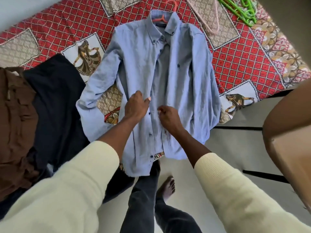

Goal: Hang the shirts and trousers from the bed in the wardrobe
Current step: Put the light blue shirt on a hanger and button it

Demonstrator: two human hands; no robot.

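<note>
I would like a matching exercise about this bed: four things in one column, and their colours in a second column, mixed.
Things:
1. shirt
2. hanger inside the shirt collar
3. loose hangers at the far right corner
4. crumpled garment at the far left

Colours:
A. green
B. brown
C. light blue
D. coral red

Pairs: 1-C, 2-D, 3-A, 4-B
</note>
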